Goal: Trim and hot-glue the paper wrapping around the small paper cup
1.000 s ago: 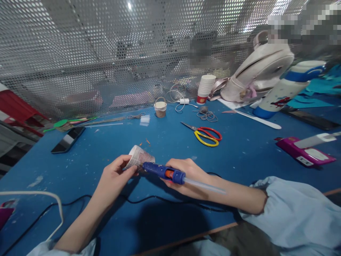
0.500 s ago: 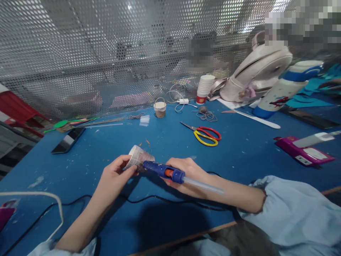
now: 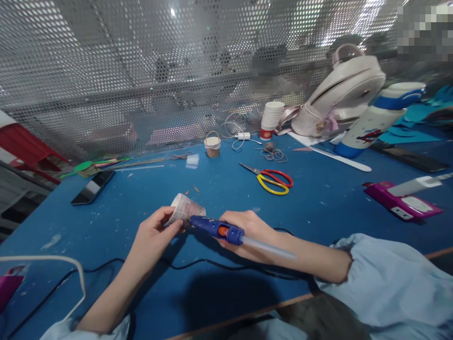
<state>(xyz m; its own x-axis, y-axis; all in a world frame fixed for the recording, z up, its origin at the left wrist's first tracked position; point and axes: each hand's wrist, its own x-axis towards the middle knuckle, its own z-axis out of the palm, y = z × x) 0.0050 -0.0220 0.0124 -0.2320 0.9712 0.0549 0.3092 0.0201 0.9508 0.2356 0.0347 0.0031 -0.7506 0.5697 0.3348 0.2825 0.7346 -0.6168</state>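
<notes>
Tilted on its side, a paper cup [image 3: 189, 207] with a printed, papery wrap is gripped between the thumb and fingers of my left hand [image 3: 159, 232]. My right hand [image 3: 244, 231] is wrapped round a blue hot glue gun [image 3: 212, 227]. Its nozzle end points left and meets the cup's side near my left thumb; whether it touches cannot be made out. A clear glue stick [image 3: 269, 248] juts from the back of the gun. The gun's handle and trigger are hidden behind my right hand.
Beyond the hands lie scissors [image 3: 271, 182], a small handled bucket [image 3: 213, 147], stacked paper cups [image 3: 272, 121] and grey string [image 3: 272, 153]. A phone [image 3: 92, 188] is at left. A bottle [image 3: 377, 120], a backpack [image 3: 339, 97] and a purple power strip [image 3: 401, 200] stand right. A black cord [image 3: 212, 263] crosses the front.
The view has shifted very slightly. Both hands, the cup and the glue gun keep almost the same positions.
</notes>
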